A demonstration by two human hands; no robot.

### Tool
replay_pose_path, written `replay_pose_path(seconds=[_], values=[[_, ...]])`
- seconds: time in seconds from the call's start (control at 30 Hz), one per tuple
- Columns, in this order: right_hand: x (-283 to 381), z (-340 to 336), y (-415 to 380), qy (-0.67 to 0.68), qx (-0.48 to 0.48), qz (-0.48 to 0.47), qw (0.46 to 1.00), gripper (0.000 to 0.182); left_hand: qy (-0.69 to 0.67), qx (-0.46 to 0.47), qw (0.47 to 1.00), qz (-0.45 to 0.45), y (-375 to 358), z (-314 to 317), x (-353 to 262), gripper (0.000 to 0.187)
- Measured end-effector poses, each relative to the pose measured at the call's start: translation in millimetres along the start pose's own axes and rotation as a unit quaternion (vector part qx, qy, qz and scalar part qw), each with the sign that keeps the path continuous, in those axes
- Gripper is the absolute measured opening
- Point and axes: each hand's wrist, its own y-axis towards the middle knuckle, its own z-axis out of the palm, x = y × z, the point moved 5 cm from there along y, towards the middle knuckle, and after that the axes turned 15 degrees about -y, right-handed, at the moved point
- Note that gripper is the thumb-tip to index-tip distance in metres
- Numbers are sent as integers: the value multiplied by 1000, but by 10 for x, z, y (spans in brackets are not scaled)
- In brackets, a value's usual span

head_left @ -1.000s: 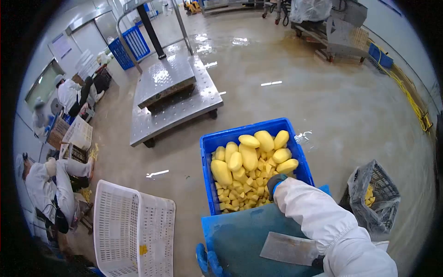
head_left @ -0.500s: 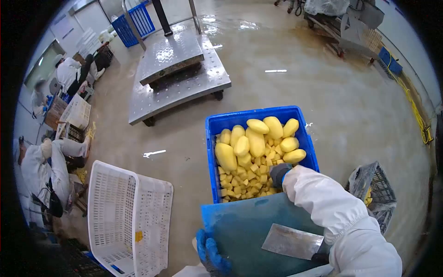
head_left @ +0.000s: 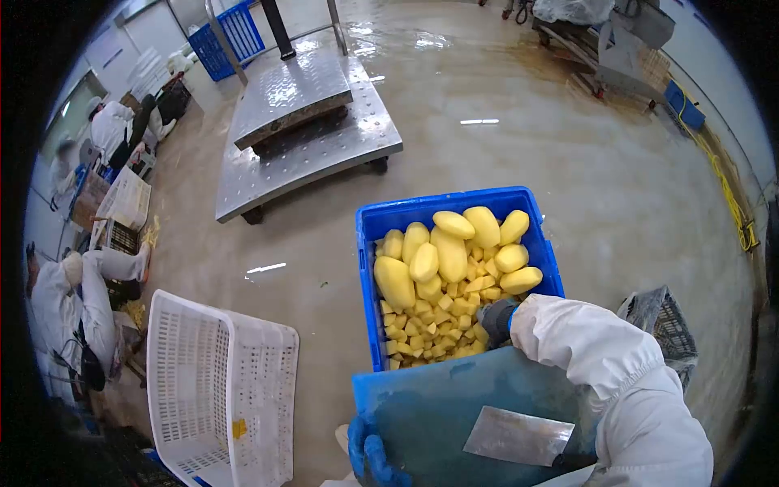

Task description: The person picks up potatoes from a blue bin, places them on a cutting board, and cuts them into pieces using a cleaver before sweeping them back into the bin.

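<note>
A blue bin [head_left: 553,268] holds peeled potatoes [head_left: 450,252], whole ones at the back and cut potato chunks [head_left: 430,329] in front. My right hand [head_left: 497,322], in a dark grey glove, reaches down into the chunks at the bin's near right; its fingertips are hidden. Along the bin's near edge lies a blue-green cutting board [head_left: 438,398]. My left hand [head_left: 373,456], in a blue glove, is closed around the board's left edge. A cleaver [head_left: 519,436] rests flat on the board, its handle partly under my right sleeve.
To the left stands a white perforated crate [head_left: 264,390]. A metal platform cart [head_left: 308,162] is farther back. A dark lined basket [head_left: 669,329] sits at the right. People in white [head_left: 69,300] sit along the left wall. A yellow hose [head_left: 730,203] runs along the right wall.
My right hand has shifted slightly down and right among the chunks. The board has turned a little, with the cleaver still on it. The whole view has moved slightly.
</note>
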Motion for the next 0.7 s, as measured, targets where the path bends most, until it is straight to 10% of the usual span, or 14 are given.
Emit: replay_pose_path(seconds=[0.4,0.5,0.6,0.67,0.7], values=[[-109,-393,-215,52,67,65,994,60,9,-42,999,-10,-6,196,-97,50],[-116,-858,-621,436,-180,84,878,69,-106,-141,984,26,3,161,3,51],[612,-1129,-1020,576,-192,-145,781,74,24,-86,996,31,233,26,-80,49],[995,-1373,-1369,421,-233,-130,867,77,451,87,861,221,317,192,-248,40],[1123,-1407,-1387,418,-237,-126,868,77,447,88,861,225,360,228,-225,40]])
